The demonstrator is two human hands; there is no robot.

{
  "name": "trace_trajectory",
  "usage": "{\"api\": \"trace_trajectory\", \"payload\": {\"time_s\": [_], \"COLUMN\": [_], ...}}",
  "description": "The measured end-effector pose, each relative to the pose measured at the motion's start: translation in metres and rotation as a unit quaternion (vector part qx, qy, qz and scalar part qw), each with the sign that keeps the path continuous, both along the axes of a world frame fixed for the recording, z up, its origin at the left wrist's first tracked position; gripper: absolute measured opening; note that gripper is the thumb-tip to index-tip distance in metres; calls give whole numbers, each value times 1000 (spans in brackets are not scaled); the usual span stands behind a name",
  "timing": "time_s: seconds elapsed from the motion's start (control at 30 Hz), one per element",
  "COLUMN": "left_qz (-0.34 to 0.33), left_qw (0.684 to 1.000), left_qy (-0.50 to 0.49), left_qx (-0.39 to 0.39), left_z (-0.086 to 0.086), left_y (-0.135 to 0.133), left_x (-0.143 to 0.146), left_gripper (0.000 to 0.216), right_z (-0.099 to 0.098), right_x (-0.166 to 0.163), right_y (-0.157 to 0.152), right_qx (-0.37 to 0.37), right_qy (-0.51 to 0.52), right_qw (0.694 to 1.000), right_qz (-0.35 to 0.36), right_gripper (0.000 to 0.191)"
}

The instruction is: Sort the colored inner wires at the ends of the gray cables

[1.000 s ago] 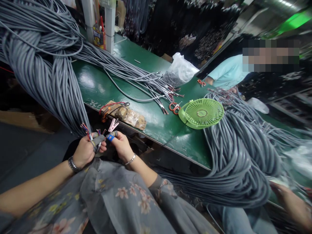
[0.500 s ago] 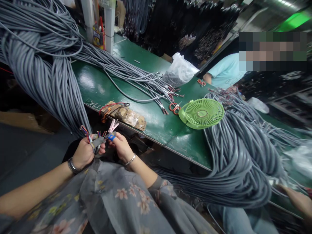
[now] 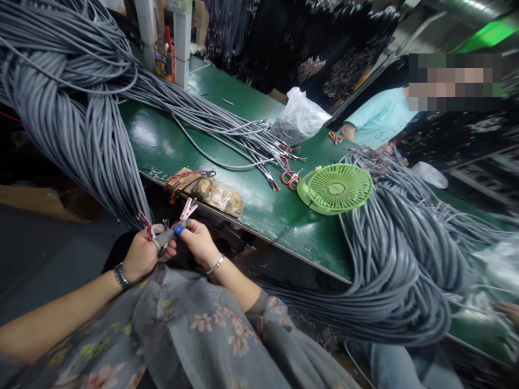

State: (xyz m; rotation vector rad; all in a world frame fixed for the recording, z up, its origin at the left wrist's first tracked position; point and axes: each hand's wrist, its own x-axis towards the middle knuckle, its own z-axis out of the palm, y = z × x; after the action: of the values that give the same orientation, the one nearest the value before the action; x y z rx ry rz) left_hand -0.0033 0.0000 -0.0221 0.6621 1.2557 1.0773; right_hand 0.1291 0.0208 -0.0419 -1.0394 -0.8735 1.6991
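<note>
My left hand (image 3: 141, 254) grips the ends of grey cables (image 3: 160, 237) whose coloured inner wires (image 3: 144, 220) stick out above my fingers. My right hand (image 3: 198, 240) pinches the same cable ends from the right, with blue tape on a fingertip. Both hands are low in front of the green table's near edge. A pink clip (image 3: 187, 208) sits just above my right hand. The big grey cable bundle (image 3: 81, 124) hangs down from the upper left to my left hand.
The green table (image 3: 162, 146) holds a taped wooden block (image 3: 208, 192), orange-handled scissors (image 3: 290, 177), a green fan (image 3: 336, 188), a plastic bag (image 3: 300, 116) and loose cables. Another cable heap (image 3: 397, 259) drapes over the right. A person in a light blue shirt (image 3: 379, 121) sits opposite.
My hands have closed in slightly on the cable ends. The other person's hand at the lower right has drawn back towards the frame edge.
</note>
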Motion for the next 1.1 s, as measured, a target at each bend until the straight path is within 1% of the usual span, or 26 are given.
{"api": "trace_trajectory", "payload": {"time_s": [0.13, 0.27, 0.33, 0.43, 0.57, 0.63, 0.7, 0.8, 0.87, 0.93, 1.03, 1.1], "left_qz": [22, 29, 32, 37, 37, 35, 22, -21, -49, -63, -63, -57], "left_qw": [1000, 999, 999, 999, 999, 999, 999, 999, 997, 996, 996, 997], "left_qy": [-9, -17, -19, -16, -20, -24, -29, -43, -51, -58, -60, -59], "left_qx": [-6, -12, -12, -8, -1, 0, 0, -5, -5, -3, -10, -13], "left_z": [4, 10, 11, 11, 11, 11, 14, 19, 24, 28, 30, 30], "left_y": [1, 1, 1, 1, 2, 2, 1, 2, 2, 3, 4, 5], "left_x": [3, 4, 3, 2, 2, 2, 1, 0, 1, 5, 11, 14], "left_gripper": [41, 41, 41, 40, 40, 39, 37, 35, 34, 34, 37, 39], "right_z": [-1, -1, -2, -3, -5, -5, -4, 1, 3, 4, 1, 0], "right_x": [-6, -4, 1, 8, 11, 12, 13, 13, 11, 7, 2, 0], "right_y": [-4, 3, 5, 3, -4, -4, 0, 10, 17, 22, 24, 24], "right_qx": [-23, -48, -64, -86, -88, -85, -92, -108, -94, -52, 31, 60], "right_qy": [33, 34, 57, 92, 96, 95, 94, 91, 84, 62, 4, -21], "right_qw": [999, 994, 991, 990, 991, 992, 991, 990, 992, 996, 995, 989], "right_qz": [-15, -91, -105, -63, 5, 14, 5, -5, -4, -22, -98, -133], "right_gripper": [38, 36, 33, 34, 40, 42, 45, 49, 50, 50, 52, 54]}}
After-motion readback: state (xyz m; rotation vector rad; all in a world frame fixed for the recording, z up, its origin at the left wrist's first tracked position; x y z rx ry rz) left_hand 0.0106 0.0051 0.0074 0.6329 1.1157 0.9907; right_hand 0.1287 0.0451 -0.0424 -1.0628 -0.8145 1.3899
